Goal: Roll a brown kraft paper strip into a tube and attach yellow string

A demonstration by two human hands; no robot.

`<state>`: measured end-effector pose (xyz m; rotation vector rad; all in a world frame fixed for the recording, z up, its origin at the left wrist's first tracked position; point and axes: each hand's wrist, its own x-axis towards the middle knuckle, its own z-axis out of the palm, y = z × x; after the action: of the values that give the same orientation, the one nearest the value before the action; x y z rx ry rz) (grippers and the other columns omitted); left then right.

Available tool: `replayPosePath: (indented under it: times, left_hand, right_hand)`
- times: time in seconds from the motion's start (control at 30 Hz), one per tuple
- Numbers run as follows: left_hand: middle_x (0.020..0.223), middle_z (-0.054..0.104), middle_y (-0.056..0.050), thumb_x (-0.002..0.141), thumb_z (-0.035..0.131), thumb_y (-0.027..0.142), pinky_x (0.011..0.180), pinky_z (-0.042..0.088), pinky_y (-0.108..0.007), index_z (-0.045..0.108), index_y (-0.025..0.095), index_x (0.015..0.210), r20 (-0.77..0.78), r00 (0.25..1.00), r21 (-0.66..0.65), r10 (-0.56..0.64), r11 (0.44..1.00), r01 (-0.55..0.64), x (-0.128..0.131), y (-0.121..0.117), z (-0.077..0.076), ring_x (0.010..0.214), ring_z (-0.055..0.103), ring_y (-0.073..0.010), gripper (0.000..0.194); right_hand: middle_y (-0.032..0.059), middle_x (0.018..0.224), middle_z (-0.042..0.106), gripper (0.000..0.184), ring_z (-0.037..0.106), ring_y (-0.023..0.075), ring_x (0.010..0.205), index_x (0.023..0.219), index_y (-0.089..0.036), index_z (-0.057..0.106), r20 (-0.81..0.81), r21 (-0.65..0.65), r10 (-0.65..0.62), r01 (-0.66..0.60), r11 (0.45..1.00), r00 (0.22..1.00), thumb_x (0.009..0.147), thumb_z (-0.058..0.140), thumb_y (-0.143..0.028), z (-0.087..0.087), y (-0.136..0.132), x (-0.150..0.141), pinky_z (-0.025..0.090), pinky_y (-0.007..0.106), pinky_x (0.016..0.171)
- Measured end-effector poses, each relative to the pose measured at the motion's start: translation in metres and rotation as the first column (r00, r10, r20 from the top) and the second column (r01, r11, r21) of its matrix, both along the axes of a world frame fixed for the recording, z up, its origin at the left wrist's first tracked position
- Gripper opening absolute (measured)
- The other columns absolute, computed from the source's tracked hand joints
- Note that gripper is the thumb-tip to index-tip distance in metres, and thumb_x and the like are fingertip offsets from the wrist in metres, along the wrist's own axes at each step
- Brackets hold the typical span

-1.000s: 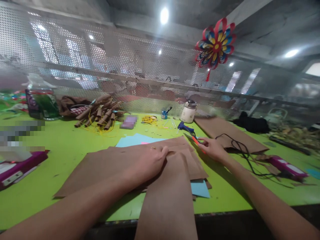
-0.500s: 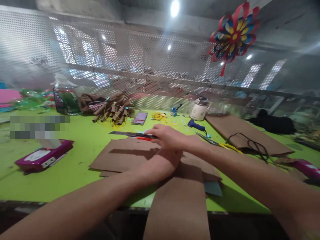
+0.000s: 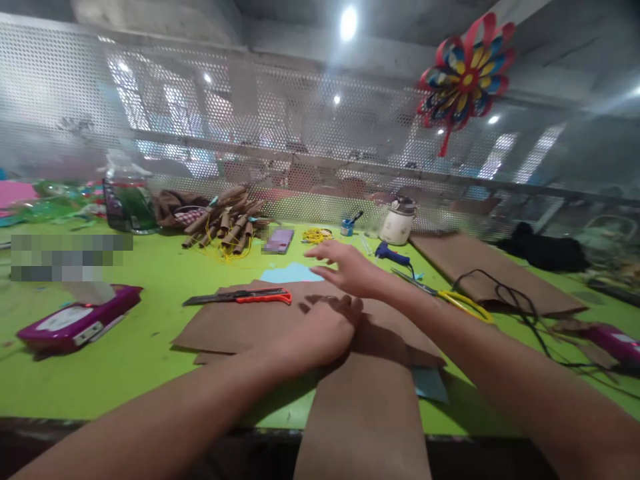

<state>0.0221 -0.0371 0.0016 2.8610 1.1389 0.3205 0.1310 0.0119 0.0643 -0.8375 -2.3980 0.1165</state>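
Note:
My left hand (image 3: 330, 328) rests on the upper end of a long strip of brown paper (image 3: 367, 413), its fingers curled and pressed against the paper. Above it, my right hand (image 3: 347, 268) is empty with fingers apart. To their left, a utility knife (image 3: 240, 297) with a red-orange handle and dark blade lies across a stack of brown sheets (image 3: 220, 327). Light blue paper (image 3: 287, 272) shows behind the stack, and another blue piece (image 3: 431, 385) sticks out at the right. The strip hangs over the table's front edge.
Right of my hands lie yellow-handled scissors (image 3: 465, 305), a blue glue gun (image 3: 393, 253) and a folded brown sheet (image 3: 465, 267). A purple power strip (image 3: 83, 320) sits at left. Behind stand rolled brown tubes (image 3: 227, 223), a phone (image 3: 278, 241), a white bottle (image 3: 398, 223) and a large jar (image 3: 133, 203).
My right hand has let go of the utility knife and lifted off, opening. The knife now lies on the brown sheets, nearer me. My left hand has stayed on the paper.

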Motion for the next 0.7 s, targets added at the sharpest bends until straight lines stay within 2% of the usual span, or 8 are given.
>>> replayPosePath:
  times: [0.07, 0.17, 0.3, 0.37, 0.43, 0.5, 0.6, 0.7]
  left_hand:
    - [0.090, 0.063, -0.014, 0.085, 0.040, 0.012, 0.067, 0.044, -0.033, 0.054, 0.009, 0.101, 0.042, 0.999, 0.017, 0.023, 1.000, -0.023, -0.005, 0.005, 0.005, 0.076, 0.059, -0.0220, 0.021]
    - [0.083, 0.062, -0.009, 0.089, 0.034, 0.023, 0.062, 0.040, -0.031, 0.052, 0.016, 0.089, 0.223, 0.970, -0.037, 0.098, 0.995, -0.092, -0.012, 0.015, 0.014, 0.073, 0.056, -0.0205, 0.019]
    - [0.074, 0.056, -0.002, 0.085, 0.040, 0.030, 0.057, 0.035, -0.027, 0.047, 0.019, 0.077, 0.395, 0.892, -0.216, 0.221, 0.966, -0.143, -0.017, 0.028, 0.019, 0.067, 0.050, -0.0166, 0.015]
    - [0.069, 0.052, 0.000, 0.082, 0.045, 0.029, 0.056, 0.033, -0.026, 0.045, 0.019, 0.072, 0.472, 0.842, -0.272, 0.260, 0.952, -0.141, -0.018, 0.033, 0.017, 0.065, 0.047, -0.0150, 0.014]
    - [0.065, 0.048, 0.002, 0.079, 0.049, 0.028, 0.056, 0.031, -0.025, 0.043, 0.018, 0.068, 0.558, 0.781, -0.342, 0.281, 0.935, -0.093, -0.018, 0.036, 0.015, 0.063, 0.044, -0.0133, 0.016]
    - [0.062, 0.045, 0.004, 0.078, 0.051, 0.028, 0.054, 0.031, -0.023, 0.043, 0.018, 0.068, 0.647, 0.694, -0.456, 0.314, 0.890, 0.022, -0.019, 0.035, 0.015, 0.059, 0.042, -0.0112, 0.016]
    - [0.058, 0.042, 0.006, 0.081, 0.051, 0.030, 0.050, 0.030, -0.021, 0.043, 0.019, 0.074, 0.707, 0.568, -0.627, 0.421, 0.744, 0.230, -0.018, 0.032, 0.015, 0.051, 0.038, -0.0084, 0.015]
    - [0.056, 0.044, 0.006, 0.082, 0.054, 0.034, 0.046, 0.028, -0.020, 0.044, 0.019, 0.078, 0.679, 0.537, -0.699, 0.500, 0.663, 0.267, -0.018, 0.029, 0.016, 0.048, 0.039, -0.0080, 0.018]
  right_hand:
    - [0.0121, 0.099, 0.066, 0.024, 0.059, 0.0183, 0.089, 0.105, -0.011, 0.065, -0.095, -0.047, -0.067, 0.063, 0.997, 0.993, 0.086, 0.054, -0.020, -0.003, -0.010, 0.030, 0.047, 0.031, 0.077]
    - [0.0078, 0.087, 0.069, 0.019, 0.060, 0.0176, 0.079, 0.091, -0.015, 0.069, -0.138, -0.168, -0.193, 0.169, 0.971, 0.971, 0.085, 0.054, -0.023, -0.020, -0.022, 0.063, 0.046, 0.031, 0.071]
    - [0.0062, 0.094, 0.070, 0.021, 0.061, 0.0189, 0.085, 0.094, -0.018, 0.069, -0.245, -0.393, -0.268, 0.158, 0.906, 0.932, 0.083, 0.057, -0.031, -0.038, -0.031, 0.077, 0.045, 0.032, 0.076]
    - [0.0064, 0.094, 0.069, 0.026, 0.061, 0.0191, 0.085, 0.096, -0.018, 0.068, -0.348, -0.591, -0.333, 0.071, 0.804, 0.876, 0.079, 0.062, -0.036, -0.040, -0.032, 0.077, 0.045, 0.032, 0.075]
    - [0.0057, 0.086, 0.068, 0.030, 0.061, 0.0172, 0.075, 0.094, -0.017, 0.066, -0.446, -0.756, -0.413, -0.086, 0.649, 0.794, 0.071, 0.071, -0.036, -0.043, -0.032, 0.078, 0.045, 0.030, 0.067]
    - [0.0037, 0.077, 0.066, 0.032, 0.058, 0.0134, 0.063, 0.088, -0.015, 0.065, -0.527, -0.804, -0.466, -0.239, 0.544, 0.711, 0.063, 0.077, -0.031, -0.048, -0.030, 0.080, 0.042, 0.026, 0.059]
    - [-0.0001, 0.065, 0.060, 0.030, 0.049, 0.0084, 0.051, 0.078, -0.015, 0.063, -0.589, -0.786, -0.501, -0.305, 0.538, 0.634, 0.058, 0.080, -0.028, -0.058, -0.027, 0.086, 0.033, 0.023, 0.048]
    - [-0.0038, 0.056, 0.053, 0.029, 0.040, 0.0061, 0.045, 0.074, -0.015, 0.060, -0.600, -0.769, -0.496, -0.281, 0.574, 0.628, 0.057, 0.081, -0.029, -0.067, -0.024, 0.088, 0.026, 0.022, 0.044]
